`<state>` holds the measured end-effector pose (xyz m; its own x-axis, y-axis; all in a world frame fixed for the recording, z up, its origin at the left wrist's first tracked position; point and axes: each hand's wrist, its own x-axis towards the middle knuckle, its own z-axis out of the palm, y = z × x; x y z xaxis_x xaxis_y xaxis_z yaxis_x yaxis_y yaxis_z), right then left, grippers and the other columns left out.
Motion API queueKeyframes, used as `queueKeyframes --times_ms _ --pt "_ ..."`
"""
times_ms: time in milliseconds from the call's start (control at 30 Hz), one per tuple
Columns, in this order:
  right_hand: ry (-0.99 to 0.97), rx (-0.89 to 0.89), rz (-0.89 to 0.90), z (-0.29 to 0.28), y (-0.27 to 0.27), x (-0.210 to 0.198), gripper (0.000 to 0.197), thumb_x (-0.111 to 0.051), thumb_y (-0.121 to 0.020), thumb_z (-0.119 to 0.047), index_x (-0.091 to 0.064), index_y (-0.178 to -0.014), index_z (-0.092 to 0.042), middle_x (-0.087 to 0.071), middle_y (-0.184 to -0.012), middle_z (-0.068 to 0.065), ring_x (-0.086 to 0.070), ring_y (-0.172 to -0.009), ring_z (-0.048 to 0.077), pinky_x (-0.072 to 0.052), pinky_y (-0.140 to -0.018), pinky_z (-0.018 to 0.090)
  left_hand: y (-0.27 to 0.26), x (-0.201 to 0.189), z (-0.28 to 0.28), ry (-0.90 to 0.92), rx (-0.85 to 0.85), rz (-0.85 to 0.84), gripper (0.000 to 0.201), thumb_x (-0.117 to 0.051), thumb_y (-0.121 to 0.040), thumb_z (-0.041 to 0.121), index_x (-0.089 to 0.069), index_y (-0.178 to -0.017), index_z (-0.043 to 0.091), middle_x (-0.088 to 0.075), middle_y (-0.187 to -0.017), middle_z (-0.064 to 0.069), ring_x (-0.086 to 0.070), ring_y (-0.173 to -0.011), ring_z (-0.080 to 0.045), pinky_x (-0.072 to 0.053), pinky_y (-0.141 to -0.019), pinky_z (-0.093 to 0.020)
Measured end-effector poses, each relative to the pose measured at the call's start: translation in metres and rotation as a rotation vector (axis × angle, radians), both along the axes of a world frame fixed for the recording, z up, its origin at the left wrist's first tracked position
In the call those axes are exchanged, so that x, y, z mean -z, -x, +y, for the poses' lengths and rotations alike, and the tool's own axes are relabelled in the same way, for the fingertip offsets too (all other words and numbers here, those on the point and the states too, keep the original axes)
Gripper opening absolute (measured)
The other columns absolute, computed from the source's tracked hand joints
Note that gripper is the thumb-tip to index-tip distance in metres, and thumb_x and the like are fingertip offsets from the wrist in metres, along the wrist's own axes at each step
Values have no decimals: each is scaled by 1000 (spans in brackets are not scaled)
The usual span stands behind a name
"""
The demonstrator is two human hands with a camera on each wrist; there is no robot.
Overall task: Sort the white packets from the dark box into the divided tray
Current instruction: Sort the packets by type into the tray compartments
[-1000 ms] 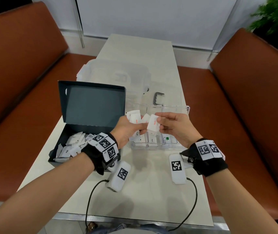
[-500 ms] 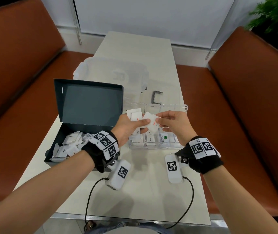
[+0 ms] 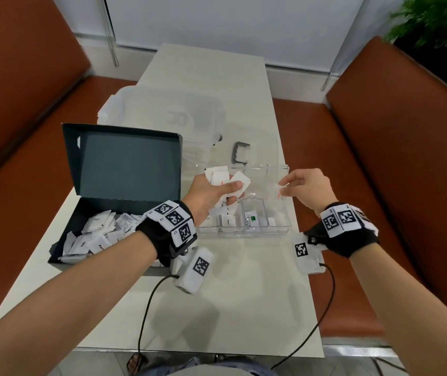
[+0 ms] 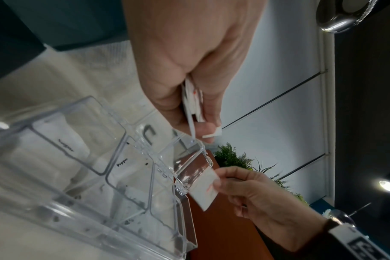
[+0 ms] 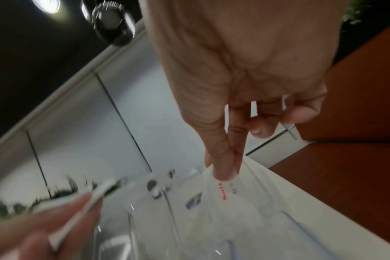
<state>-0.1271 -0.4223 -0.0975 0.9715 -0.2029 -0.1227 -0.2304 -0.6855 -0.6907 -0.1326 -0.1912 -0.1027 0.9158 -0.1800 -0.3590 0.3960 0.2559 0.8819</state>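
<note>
The dark box (image 3: 62, 248) sits open at the left with its lid upright and several white packets (image 3: 96, 234) inside. To its right stands the clear divided tray (image 3: 284, 229), with a few packets in its near compartments. My left hand (image 3: 234, 191) hovers over the tray's left side and grips a fan of white packets (image 3: 221, 176), also seen edge-on as the bundle (image 4: 193, 103). My right hand (image 3: 283, 187) is over the tray's right end, thumb and forefinger pinching a single packet (image 5: 225, 191) with red print, also visible as the packet (image 4: 204, 190).
A frosted plastic container (image 3: 162, 115) lies behind the box and tray. A dark grey U-shaped clip (image 3: 240, 153) rests beyond the tray. Brown benches (image 3: 396, 147) flank the narrow table (image 3: 244, 308). Camera cables (image 3: 146, 308) trail off the near edge.
The hands met at the bundle, then parted. My right hand has drawn one packet away to the right, over the tray's right end. The left hand stays put with the remaining packets.
</note>
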Motion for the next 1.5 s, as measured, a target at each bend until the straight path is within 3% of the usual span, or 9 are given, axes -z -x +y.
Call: queueKeyframes --times_ms 133,267,367,533,700,1000,1100,1267,1500 --pt "339 -64 197 3 -7 26 15 -76 -76 -22 -66 -70 -32 -68 -94 -6 -59 -100 20 -40 -98 41 2 1 -11 12 14 19 32 -74 -81 -1 -62 -110 -5 -71 -88 -17 -72 -64 -20 -52 -50 -20" --pt "536 -141 291 13 -8 45 10 -74 -76 -25 -68 -71 -30 -67 -85 -9 -57 -87 17 -26 -94 41 3 2 -18 14 16 29 21 -73 -82 -2 -64 -100 0 -71 -87 -14 -73 -68 -21 -53 -52 -21" --pt "711 -214 269 16 -9 54 7 -66 -83 -28 -68 -78 -31 -68 -83 -13 -59 -83 15 -24 -92 42 4 2 -19 -5 4 39 32 -73 -83 -1 -61 -112 -6 -70 -90 -17 -70 -60 -17 -51 -49 -19" --pt "998 -386 245 18 -8 64 20 -62 -87 -43 -64 -107 -39 -67 -103 -11 -53 -105 17 -23 -97 44 4 0 -19 -14 -9 51 34 -71 -84 -1 -59 -116 -7 -68 -88 -18 -66 -50 -13 -49 -46 -18" --pt "1083 -434 197 17 -8 70 28 -60 -85 -50 -63 -111 -39 -65 -104 -9 -50 -106 18 -24 -94 44 2 -1 -17 -3 -21 76 32 -71 -84 0 -60 -113 -4 -68 -93 -20 -67 -52 -14 -50 -48 -18" --pt "899 -432 159 8 -4 55 32 -58 -88 -52 -60 -118 -44 -65 -113 -16 -52 -105 14 -23 -90 43 4 -3 -16 -16 23 73 24 -68 -88 3 -61 -110 -1 -68 -94 -20 -66 -51 -13 -49 -46 -19" --pt "645 -292 -65 7 3 34 22 -53 -94 -40 -65 -112 -39 -69 -107 -16 -56 -90 11 -22 -79 35 4 -6 -14 -22 37 92 18 -66 -90 6 -61 -107 3 -68 -108 -26 -68 -54 -16 -50 -48 -21" --pt "14 -166 -236 35 15 1 25 -59 -92 -35 -68 -111 -21 -71 -93 -3 -62 -78 8 -47 -74 15 6 -5 -18 30 90 99 25 -58 -95 6 -59 -117 -5 -68 -108 -27 -72 -67 -24 -57 -55 -25" --pt "-210 -76 -210 46 17 -3 5 -69 -87 -17 -71 -90 -14 -70 -77 1 -62 -56 7 -53 -61 18 10 -7 -16 62 121 150 26 -43 -99 11 -64 -106 -3 -71 -98 -23 -71 -73 -28 -59 -62 -30"
